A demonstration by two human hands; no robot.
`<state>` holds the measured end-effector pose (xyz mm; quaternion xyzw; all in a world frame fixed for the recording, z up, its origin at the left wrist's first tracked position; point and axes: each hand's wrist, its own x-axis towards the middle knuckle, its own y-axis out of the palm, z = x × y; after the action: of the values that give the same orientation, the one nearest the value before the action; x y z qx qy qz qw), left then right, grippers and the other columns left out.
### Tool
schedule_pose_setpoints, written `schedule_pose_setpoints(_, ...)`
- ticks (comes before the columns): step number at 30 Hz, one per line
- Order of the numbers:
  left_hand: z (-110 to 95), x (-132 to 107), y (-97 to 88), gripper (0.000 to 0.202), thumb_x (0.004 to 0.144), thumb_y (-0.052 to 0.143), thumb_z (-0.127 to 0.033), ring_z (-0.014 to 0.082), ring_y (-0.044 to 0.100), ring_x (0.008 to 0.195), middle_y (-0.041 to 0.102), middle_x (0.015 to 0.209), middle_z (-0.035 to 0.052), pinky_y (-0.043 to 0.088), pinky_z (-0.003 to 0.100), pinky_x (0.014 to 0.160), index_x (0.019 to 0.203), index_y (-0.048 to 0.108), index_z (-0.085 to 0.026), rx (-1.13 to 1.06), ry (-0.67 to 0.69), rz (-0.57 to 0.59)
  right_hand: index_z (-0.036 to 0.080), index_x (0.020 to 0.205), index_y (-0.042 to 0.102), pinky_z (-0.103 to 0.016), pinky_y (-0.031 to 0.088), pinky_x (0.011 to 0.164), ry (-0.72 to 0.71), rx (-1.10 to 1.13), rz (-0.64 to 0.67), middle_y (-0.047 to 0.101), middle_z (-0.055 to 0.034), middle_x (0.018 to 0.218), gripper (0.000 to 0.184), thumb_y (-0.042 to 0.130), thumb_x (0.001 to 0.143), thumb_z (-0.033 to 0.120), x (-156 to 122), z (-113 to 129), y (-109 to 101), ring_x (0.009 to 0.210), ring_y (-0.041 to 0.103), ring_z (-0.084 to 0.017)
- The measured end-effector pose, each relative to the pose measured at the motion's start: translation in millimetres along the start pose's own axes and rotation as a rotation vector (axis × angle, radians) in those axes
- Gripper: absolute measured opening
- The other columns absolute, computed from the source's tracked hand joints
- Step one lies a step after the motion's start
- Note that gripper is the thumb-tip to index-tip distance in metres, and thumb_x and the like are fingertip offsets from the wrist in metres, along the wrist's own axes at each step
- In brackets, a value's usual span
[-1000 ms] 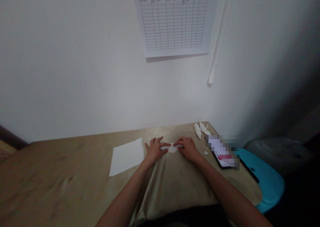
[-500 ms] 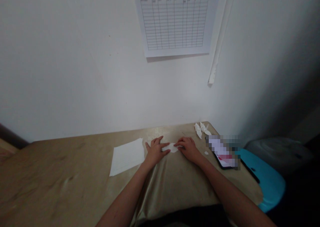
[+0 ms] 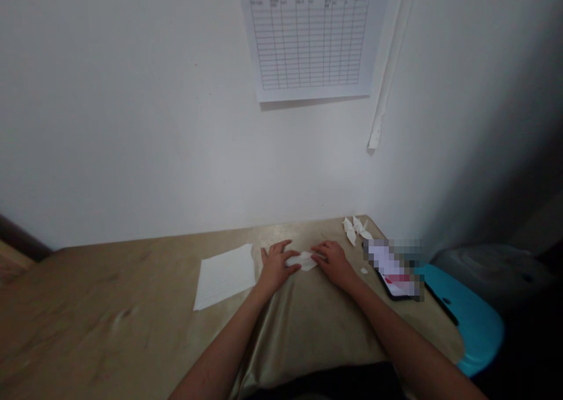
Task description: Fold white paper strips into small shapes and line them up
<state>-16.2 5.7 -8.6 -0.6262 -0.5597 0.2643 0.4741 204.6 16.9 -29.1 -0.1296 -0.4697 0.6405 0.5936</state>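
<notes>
A small folded piece of white paper [image 3: 309, 261] lies on the cloth-covered table between my two hands. My left hand [image 3: 278, 264] holds its left end with thumb and index finger, the other fingers fanned out on the cloth. At the right end, my right hand [image 3: 331, 260] has its thumb and fingertips on the paper, fingers bent. Part of the paper is hidden under the fingers. Left of my left hand lie white paper sheets [image 3: 225, 275]. Two folded white paper figures [image 3: 356, 230], like cranes, stand at the table's back right corner.
A phone [image 3: 393, 271] with a lit, blurred screen lies on the right of the table [image 3: 109, 306], near a paper scrap [image 3: 364, 271]. A turquoise stool or chair [image 3: 479, 318] stands beyond the right edge. The wall behind carries a printed chart [image 3: 311, 42].
My right hand's fingertips have shifted slightly along the folded paper. My left hand's outer fingers have drawn in a little. The view has moved slightly; the other things lie as before.
</notes>
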Motion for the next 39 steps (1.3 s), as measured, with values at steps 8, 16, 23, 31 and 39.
schedule_pose_setpoints(8, -4, -2, 0.6, 0.032, 0.079, 0.079, -0.029, 0.0303, 0.044, 0.136, 0.055, 0.145, 0.004, 0.009, 0.072, 0.116, 0.11, 0.073, -0.037, -0.016, 0.093, -0.088, 0.023, 0.099, 0.077, -0.037, 0.04, 0.097, 0.007, 0.024, -0.022, 0.071, -0.0068, 0.099, 0.018, 0.066, 0.091, 0.036, 2, 0, 0, 0.102, 0.058, -0.023)
schedule_pose_setpoints(16, -6, -2, -1.7, 0.041, 0.08, 0.078, -0.031, 0.0306, 0.046, 0.135, 0.057, 0.143, 0.0044, 0.013, 0.072, 0.115, 0.119, 0.068, -0.037, -0.034, 0.062, -0.114, 0.025, 0.086, 0.077, -0.039, 0.04, 0.098, -0.016, 0.097, -0.061, 0.073, -0.006, 0.096, 0.009, 0.073, 0.085, 0.032, 3, -1, -2, 0.105, 0.059, -0.024)
schedule_pose_setpoints(23, -4, -2, -0.4, 0.026, 0.082, 0.076, -0.031, 0.0289, 0.047, 0.133, 0.058, 0.14, 0.0045, 0.012, 0.072, 0.115, 0.108, 0.072, -0.034, -0.062, 0.097, -0.153, 0.027, 0.09, 0.077, -0.041, 0.039, 0.099, -0.068, 0.164, -0.135, 0.074, -0.0042, 0.094, 0.008, 0.073, 0.084, 0.03, 2, 2, -4, 0.104, 0.06, -0.024)
schedule_pose_setpoints(31, -4, -3, -3.1, 0.015, 0.085, 0.074, -0.03, 0.0274, 0.049, 0.132, 0.065, 0.134, 0.0013, 0.006, 0.071, 0.117, 0.099, 0.075, -0.035, -0.041, 0.12, -0.174, 0.027, 0.088, 0.074, -0.054, 0.016, 0.115, -0.075, 0.06, -0.09, 0.072, -0.0028, 0.101, 0.012, 0.063, 0.089, 0.023, -1, 10, -10, 0.112, 0.058, -0.023)
schedule_pose_setpoints(39, -2, -3, -3.0, 0.018, 0.09, 0.068, -0.028, 0.028, 0.049, 0.133, 0.074, 0.12, -0.0009, -0.013, 0.073, 0.114, 0.103, 0.075, -0.037, -0.036, 0.153, 0.005, 0.028, 0.088, 0.073, -0.064, 0.0, 0.117, -0.078, 0.011, 0.045, 0.073, -0.0027, 0.108, 0.013, 0.063, 0.086, 0.02, -4, 11, -12, 0.117, 0.057, -0.025)
